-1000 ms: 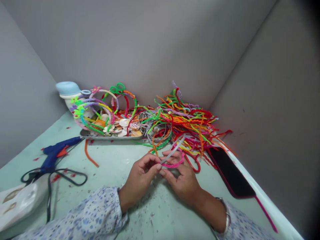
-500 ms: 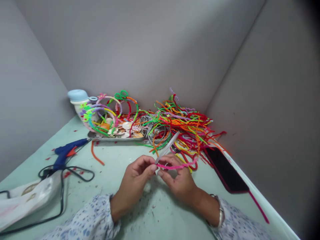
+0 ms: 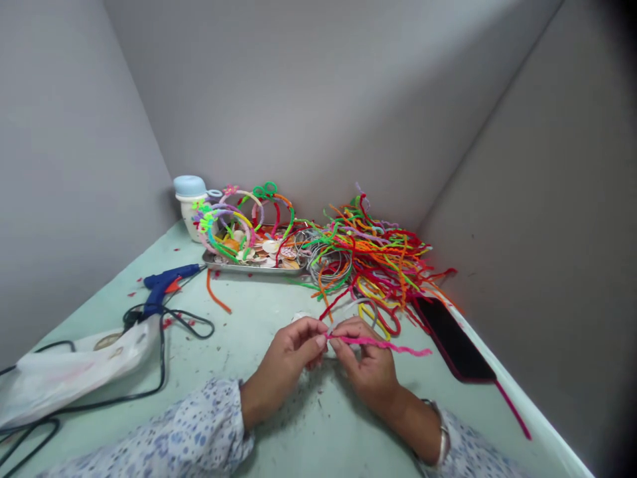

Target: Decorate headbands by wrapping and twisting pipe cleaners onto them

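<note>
My left hand (image 3: pixel 291 352) and my right hand (image 3: pixel 365 362) meet over the pale green table (image 3: pixel 239 332), fingertips pinched together. Between them they hold a pink pipe cleaner (image 3: pixel 388 345), whose free end sticks out to the right. A thin grey headband (image 3: pixel 355 305) curves up behind my right fingers; I cannot tell which fingers grip its near end. Just beyond lies a big tangle of coloured pipe cleaners (image 3: pixel 378 255).
A metal tray (image 3: pixel 249 265) with shells and wrapped headbands (image 3: pixel 233 219) stands at the back, beside a white jar with a blue lid (image 3: pixel 189 199). A blue glue gun (image 3: pixel 166 282) with black cable and a plastic bag (image 3: pixel 74 365) lie left. A dark phone (image 3: pixel 452 338) lies right.
The pink pipe cleaner was curved round the grey band; now its end sticks out straight to the right. The grey band has dropped lower behind my fingers. The view shifted left.
</note>
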Available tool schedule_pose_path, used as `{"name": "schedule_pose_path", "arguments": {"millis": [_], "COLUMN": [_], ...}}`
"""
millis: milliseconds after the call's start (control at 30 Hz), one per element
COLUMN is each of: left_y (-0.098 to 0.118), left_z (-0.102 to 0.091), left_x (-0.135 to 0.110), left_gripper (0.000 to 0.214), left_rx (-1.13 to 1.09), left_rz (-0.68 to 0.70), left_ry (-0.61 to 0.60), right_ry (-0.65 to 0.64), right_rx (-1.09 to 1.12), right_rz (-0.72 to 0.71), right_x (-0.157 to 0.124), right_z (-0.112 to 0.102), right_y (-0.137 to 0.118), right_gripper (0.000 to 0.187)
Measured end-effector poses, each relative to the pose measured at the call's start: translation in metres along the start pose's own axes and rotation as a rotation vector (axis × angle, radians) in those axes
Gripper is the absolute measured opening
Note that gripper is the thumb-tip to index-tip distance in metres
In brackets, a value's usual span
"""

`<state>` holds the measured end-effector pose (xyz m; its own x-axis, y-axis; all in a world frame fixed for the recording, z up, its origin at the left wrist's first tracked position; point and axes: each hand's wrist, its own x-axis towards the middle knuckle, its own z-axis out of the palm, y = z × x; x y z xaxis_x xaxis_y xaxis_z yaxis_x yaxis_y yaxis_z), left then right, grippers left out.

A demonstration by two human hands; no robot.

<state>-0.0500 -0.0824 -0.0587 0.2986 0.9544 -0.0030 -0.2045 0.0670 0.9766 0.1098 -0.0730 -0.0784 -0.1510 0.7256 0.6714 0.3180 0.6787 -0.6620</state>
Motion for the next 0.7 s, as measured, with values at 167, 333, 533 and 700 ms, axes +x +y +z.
{"name": "schedule_pose_path", "arguments": {"millis": [167, 333, 533, 700], "left_y": [-0.008, -0.007, -0.004, -0.004], "left_z": [-0.003, -0.004, -0.003, -0.002], "left_x": [0.006, 0.007, 0.006, 0.005], "left_gripper": [0.021, 0.021, 0.017, 0.015], "left_rx": [-0.026, -0.019, 0.02, 0.122], "left_rz": [-0.081, -0.067, -0.016, 0.018], "left_ry": [-0.06, -0.041, -0.027, 0.01], "right_ry": [-0.031, -0.119, -0.09, -0.136], "right_rx": [-0.075, -0.09, -0.131, -0.18], "right_rz": [-0.05, -0.109, -0.17, -0.251], "right_x": [0.001, 0.002, 0.0, 0.002], "right_z": [-0.003, -0.008, -0.01, -0.014], "right_y": [0.004, 0.006, 0.008, 0.008], "right_gripper": [0.006, 0.014, 0.02, 0.022]}}
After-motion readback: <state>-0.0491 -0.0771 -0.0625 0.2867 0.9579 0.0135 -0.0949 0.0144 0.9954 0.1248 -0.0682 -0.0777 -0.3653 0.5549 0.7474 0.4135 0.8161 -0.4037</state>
